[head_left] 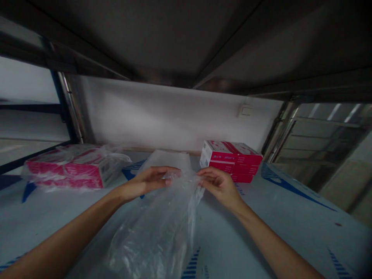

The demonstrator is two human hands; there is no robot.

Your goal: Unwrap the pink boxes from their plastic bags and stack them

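Left hand (pixel 147 181), right hand (pixel 222 186): grips pinching clear bag (pixel 162 228), short of desk (pixel 290 224) back edge; likely opening it; next calls for parting layers.

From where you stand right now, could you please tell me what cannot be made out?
All in the head view:
Clear plastic bag: near end cut off by the bottom edge.
Left hand: exact grip lost in blur and the bag's folds.
Stacked red-and-white boxes at right: small print too blurred to read.
Wrapped boxes at left: markings obscured by plastic wrap and blur.
Pale sheet: near part hidden behind bag and hand.
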